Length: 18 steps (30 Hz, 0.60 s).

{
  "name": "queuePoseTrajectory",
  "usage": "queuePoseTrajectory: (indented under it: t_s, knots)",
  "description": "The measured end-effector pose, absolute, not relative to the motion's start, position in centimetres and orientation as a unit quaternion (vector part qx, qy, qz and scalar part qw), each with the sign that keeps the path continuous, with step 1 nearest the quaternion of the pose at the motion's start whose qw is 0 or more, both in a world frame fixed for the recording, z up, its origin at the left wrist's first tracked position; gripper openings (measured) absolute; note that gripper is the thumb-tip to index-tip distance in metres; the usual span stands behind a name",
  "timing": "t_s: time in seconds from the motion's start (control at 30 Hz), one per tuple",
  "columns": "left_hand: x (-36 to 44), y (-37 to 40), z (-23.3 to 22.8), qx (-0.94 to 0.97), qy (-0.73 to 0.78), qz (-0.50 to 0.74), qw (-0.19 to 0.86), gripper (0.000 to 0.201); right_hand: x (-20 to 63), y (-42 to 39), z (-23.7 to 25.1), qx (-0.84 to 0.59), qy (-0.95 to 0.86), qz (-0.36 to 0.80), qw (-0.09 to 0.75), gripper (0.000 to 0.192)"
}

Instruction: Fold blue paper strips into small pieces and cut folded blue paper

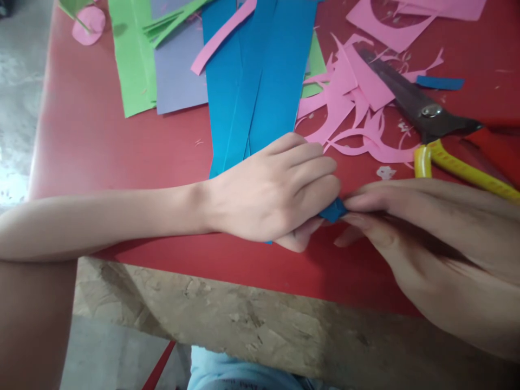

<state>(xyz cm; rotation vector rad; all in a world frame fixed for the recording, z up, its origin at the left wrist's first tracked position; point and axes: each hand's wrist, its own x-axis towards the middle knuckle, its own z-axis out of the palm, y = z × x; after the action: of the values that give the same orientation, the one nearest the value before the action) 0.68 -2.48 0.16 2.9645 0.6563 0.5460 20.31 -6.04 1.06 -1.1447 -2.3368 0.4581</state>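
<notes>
A small folded piece of blue paper (333,210) is pinched between my two hands near the table's front edge. My left hand (276,187) has its fingers curled closed, with its thumb and index finger on the left side of the piece. From the right, my right hand (410,233) grips the other end between thumb and fingertip. Parts of the paper are hidden by the fingers. Under and beyond my left hand lie blue sheets (280,81) with slits or creases along their length. A pink strip (223,35) rests across them.
Scissors (431,111) with yellow handles lie at the right beside pink paper scraps (349,103) and a blue strip (440,82). Green paper (132,65) and purple paper (179,76) lie at the back left. The red table (81,135) has a rough wooden front edge (203,303).
</notes>
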Motion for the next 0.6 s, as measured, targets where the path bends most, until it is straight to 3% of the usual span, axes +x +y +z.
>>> queuePoseTrajectory:
  t_s: [0.6]
  knots:
    - [0.6, -2.2, 0.0, 0.961, 0.203, 0.181, 0.048, 0.021, 18.7, -6.3, 1.7, -0.455, -0.838, 0.163, 0.254, 0.021]
